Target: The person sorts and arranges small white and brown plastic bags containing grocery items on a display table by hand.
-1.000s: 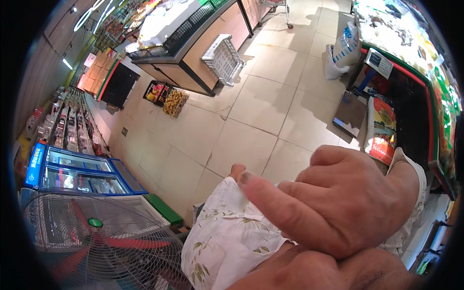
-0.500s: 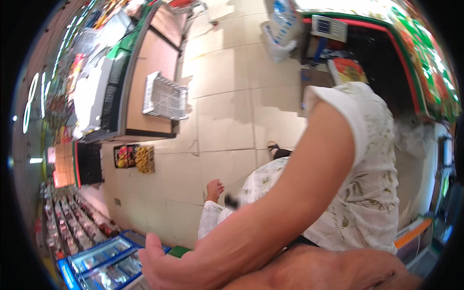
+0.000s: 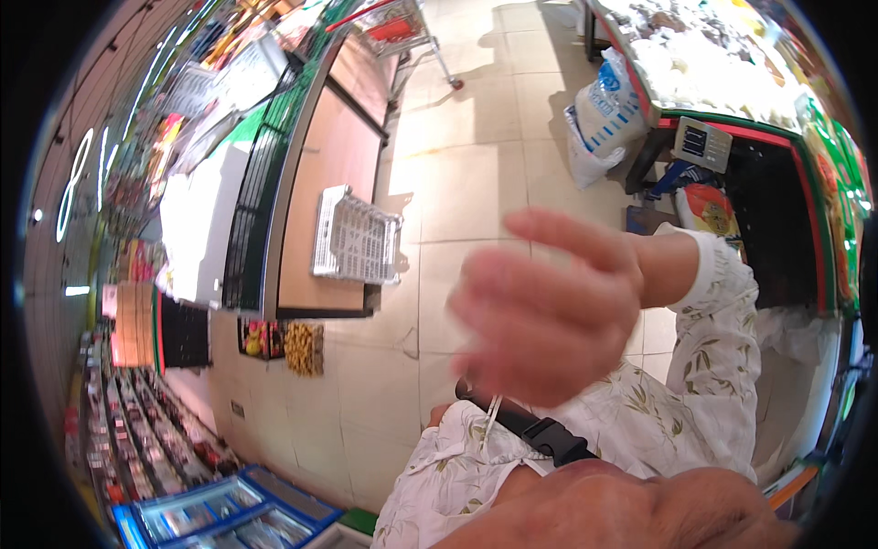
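Note:
My right hand (image 3: 553,311) is raised in front of my chest, blurred by motion, its fingers loosely bent and partly apart. I see nothing held in it. Its forearm comes out of a white sleeve with a green leaf print. Just below the hand, a dark strap with a black buckle (image 3: 553,441) crosses my white patterned shirt (image 3: 631,403). Only a small piece of my left hand (image 3: 437,415) shows beyond the shirt on the left; its fingers are hidden.
A grey plastic crate (image 3: 357,240) leans against the wooden stand (image 3: 320,197) at left. Nearby on the floor sits a yellow bundle (image 3: 304,349). A shopping cart (image 3: 402,32) stands far off. White sacks (image 3: 602,119) rest by the right stand; a blue-framed freezer (image 3: 238,508) is lower left.
My right hand has swung from the lower left up to the middle of the view. My left hand has become mostly hidden. The view has shifted, showing more of the cart and right stand.

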`<state>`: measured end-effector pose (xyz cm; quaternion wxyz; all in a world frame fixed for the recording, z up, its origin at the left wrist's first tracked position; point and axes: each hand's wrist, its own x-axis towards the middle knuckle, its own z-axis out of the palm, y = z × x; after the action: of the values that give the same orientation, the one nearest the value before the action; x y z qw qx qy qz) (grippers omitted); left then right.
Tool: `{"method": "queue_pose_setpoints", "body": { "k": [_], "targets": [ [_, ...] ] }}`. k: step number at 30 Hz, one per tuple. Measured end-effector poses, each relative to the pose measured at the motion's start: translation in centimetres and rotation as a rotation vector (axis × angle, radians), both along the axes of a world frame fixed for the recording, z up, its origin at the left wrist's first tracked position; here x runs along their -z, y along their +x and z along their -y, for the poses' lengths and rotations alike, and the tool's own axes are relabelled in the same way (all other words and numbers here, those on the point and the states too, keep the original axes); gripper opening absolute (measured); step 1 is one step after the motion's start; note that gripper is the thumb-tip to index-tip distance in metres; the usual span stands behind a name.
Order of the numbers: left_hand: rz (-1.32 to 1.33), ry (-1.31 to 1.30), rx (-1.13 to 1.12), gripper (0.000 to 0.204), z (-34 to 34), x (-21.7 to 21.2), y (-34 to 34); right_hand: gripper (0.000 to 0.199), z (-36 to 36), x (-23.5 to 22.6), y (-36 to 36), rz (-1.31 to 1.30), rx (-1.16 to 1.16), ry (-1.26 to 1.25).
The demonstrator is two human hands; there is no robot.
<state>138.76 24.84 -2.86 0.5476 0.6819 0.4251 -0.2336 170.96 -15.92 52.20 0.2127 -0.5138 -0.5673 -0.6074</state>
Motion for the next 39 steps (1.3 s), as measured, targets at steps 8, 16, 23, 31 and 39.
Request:
{"method": "queue_pose_setpoints", "body": {
  "k": [8,16,23,31,39],
  "targets": [
    [0.037,-0.36,-0.171,0.022,-9.8,2.0,29.0,0.057,-0.4,17.9,10.8,-1.34,0.603,-0.335],
    [0.036,-0.254,0.002,0.004,-7.1,-1.6,54.0,0.054,6.4,38.6,9.8,-1.939,1.147,-0.113],
    [0.155,-0.329,0.193,0.024,4.9,-10.7,71.6,0.033,12.9,53.9,10.2,-2.911,0.998,0.03],
    [0.012,-0.327,0.241,0.01,0.9,-5.2,82.0,0.024,19.2,66.6,27.0,-2.776,0.738,0.141],
    [0.031,0.153,0.763,0.012,-1.7,-5.5,91.6,0.018,19.8,54.3,53.3,-2.632,0.551,0.858]
  ]
}}
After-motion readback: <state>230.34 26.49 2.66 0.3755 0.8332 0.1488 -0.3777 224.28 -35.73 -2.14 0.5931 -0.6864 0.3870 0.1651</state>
